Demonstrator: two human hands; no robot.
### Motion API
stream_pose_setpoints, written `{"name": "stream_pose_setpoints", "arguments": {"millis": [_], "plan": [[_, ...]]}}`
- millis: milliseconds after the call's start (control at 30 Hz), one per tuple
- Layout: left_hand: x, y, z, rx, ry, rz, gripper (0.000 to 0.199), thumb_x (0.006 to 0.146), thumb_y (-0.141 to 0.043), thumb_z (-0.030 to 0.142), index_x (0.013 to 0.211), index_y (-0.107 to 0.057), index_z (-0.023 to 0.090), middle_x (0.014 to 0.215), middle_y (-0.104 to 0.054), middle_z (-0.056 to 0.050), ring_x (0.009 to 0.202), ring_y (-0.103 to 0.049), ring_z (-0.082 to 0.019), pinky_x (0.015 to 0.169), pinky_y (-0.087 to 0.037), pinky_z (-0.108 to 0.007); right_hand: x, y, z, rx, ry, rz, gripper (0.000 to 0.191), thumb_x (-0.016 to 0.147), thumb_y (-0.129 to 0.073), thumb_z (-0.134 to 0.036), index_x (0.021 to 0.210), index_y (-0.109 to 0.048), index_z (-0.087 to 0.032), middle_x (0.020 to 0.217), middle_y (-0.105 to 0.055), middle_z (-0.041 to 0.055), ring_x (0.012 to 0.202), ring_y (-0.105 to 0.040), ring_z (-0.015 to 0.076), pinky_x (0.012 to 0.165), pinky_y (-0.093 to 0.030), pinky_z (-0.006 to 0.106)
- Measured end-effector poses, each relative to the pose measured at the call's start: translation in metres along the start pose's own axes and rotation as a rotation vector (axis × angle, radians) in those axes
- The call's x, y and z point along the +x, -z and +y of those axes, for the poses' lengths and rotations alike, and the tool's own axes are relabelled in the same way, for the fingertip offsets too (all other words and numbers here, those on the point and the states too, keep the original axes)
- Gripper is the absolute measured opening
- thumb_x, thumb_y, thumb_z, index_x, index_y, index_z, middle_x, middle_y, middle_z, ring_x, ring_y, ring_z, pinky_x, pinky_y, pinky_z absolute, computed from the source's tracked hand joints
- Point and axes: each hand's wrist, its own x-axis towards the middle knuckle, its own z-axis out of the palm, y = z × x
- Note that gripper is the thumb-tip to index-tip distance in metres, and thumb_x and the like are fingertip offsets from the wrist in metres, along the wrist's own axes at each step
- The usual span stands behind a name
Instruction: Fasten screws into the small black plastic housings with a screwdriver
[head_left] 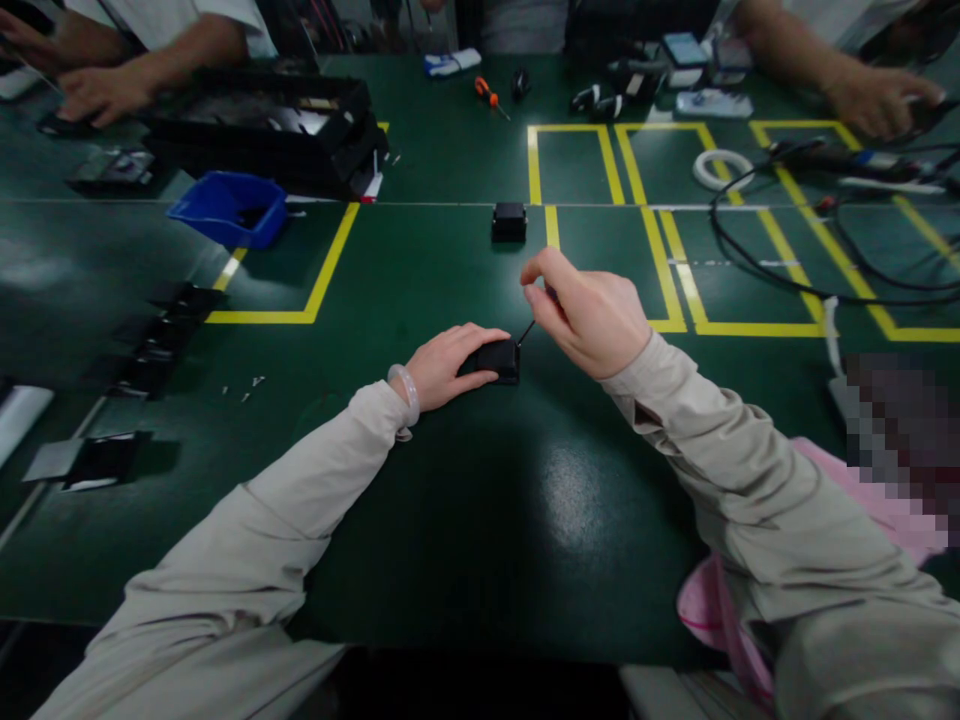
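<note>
My left hand [450, 368] grips a small black box [499, 358] on the green table, thumb along its near side and fingers along its far side. Closed in a pinch, my right hand [589, 308] holds a thin dark tool, perhaps a screwdriver [527, 332]; its handle is hidden by my fingers. The shaft slants down to the right end of the box, and its tip appears to touch there. A similar black box [509, 222] sits farther back on the table.
A blue bin [231, 208] and black trays [300, 125] stand back left. Several small screws [255, 382] lie left of my left hand, beyond them black parts [165, 340]. Cables [757, 265] and a white tape roll [723, 170] are at right. Co-workers' hands [874, 100] show across the table.
</note>
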Motion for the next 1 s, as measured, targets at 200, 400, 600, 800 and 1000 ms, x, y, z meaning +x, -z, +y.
{"name": "stream_pose_setpoints", "arguments": {"millis": [200,400,600,800,1000], "plan": [[-0.0002,0.0009,0.0012,-0.009,0.006,-0.002,0.047,0.097,-0.054,0.040,0.138,-0.047,0.018,0.125,-0.060,-0.010,0.115,-0.057,-0.025,0.101,-0.044,-0.040,0.0000,-0.0017,0.0016,0.019,0.014,0.033,0.030,0.096,-0.036,-0.025,0.118,-0.055,-0.018,0.073,-0.066,0.0018,0.062,-0.062,0.0162,0.061,-0.041,0.027],[0.0002,0.0006,0.0012,-0.008,0.014,-0.005,0.047,0.096,-0.055,0.039,0.137,-0.047,0.019,0.125,-0.060,-0.010,0.115,-0.057,-0.025,0.101,-0.044,-0.040,-0.0008,-0.0015,0.0021,0.002,0.022,0.052,0.026,0.096,-0.038,-0.029,0.110,-0.058,-0.018,0.073,-0.065,0.0013,0.063,-0.061,0.0161,0.062,-0.042,0.027],[0.0000,0.0002,0.0011,-0.005,0.007,-0.003,0.047,0.097,-0.055,0.039,0.138,-0.047,0.019,0.125,-0.060,-0.010,0.116,-0.056,-0.025,0.102,-0.044,-0.039,0.0004,0.0006,0.0024,0.013,0.008,-0.001,0.026,0.096,-0.038,-0.026,0.114,-0.056,-0.018,0.069,-0.062,0.0005,0.061,-0.059,0.0161,0.062,-0.041,0.027],[-0.0002,0.0008,0.0014,0.003,0.011,-0.006,0.047,0.097,-0.055,0.040,0.138,-0.046,0.019,0.125,-0.060,-0.010,0.116,-0.056,-0.025,0.102,-0.044,-0.039,0.0016,0.0045,0.0025,0.046,-0.014,-0.069,0.030,0.094,-0.038,-0.023,0.120,-0.052,-0.016,0.082,-0.066,0.0042,0.067,-0.060,0.0180,0.065,-0.042,0.030],[0.0003,0.0008,0.0013,-0.004,0.005,-0.007,0.047,0.097,-0.054,0.040,0.138,-0.047,0.018,0.126,-0.060,-0.010,0.116,-0.056,-0.025,0.102,-0.043,-0.040,0.0006,0.0058,0.0044,0.092,-0.017,-0.049,0.027,0.095,-0.041,-0.026,0.117,-0.054,-0.018,0.083,-0.066,0.0045,0.071,-0.062,0.0191,0.070,-0.044,0.031]]}}
